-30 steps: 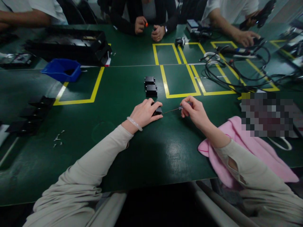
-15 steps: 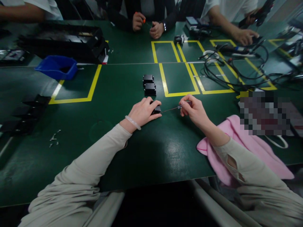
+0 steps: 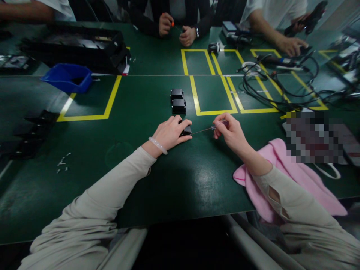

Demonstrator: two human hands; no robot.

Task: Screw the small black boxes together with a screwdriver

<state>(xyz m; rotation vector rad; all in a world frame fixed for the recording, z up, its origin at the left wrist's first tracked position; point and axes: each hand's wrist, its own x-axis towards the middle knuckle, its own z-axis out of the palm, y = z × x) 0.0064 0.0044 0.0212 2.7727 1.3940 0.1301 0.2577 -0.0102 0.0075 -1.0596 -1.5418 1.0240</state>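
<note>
My left hand (image 3: pixel 170 133) is closed around a small black box-like part (image 3: pixel 186 130) and holds it down on the green table (image 3: pixel 180 176). Most of that part is hidden under the fingers. Pinched in my right hand (image 3: pixel 228 129) is a screwdriver (image 3: pixel 203 130), its handle mostly covered by the fingers. The thin shaft points left, and its tip meets the right side of the black part. Just beyond my left hand, two similar black parts (image 3: pixel 179 105) sit one behind the other. Small loose screws or pins (image 3: pixel 63 163) lie on the table to the left.
More black parts (image 3: pixel 33 131) stand at far left, near a blue scoop-shaped bin (image 3: pixel 69 78) and a large black tray (image 3: pixel 81 48). A pink cloth (image 3: pixel 281 161) lies under my right forearm. Black cables (image 3: pixel 281 86) sprawl at right. Across the table a co-worker's hands (image 3: pixel 188 35) hold something orange-tipped.
Both hands keep their places on the black part and the screwdriver. The view shifts very slightly; otherwise nothing has clearly moved.
</note>
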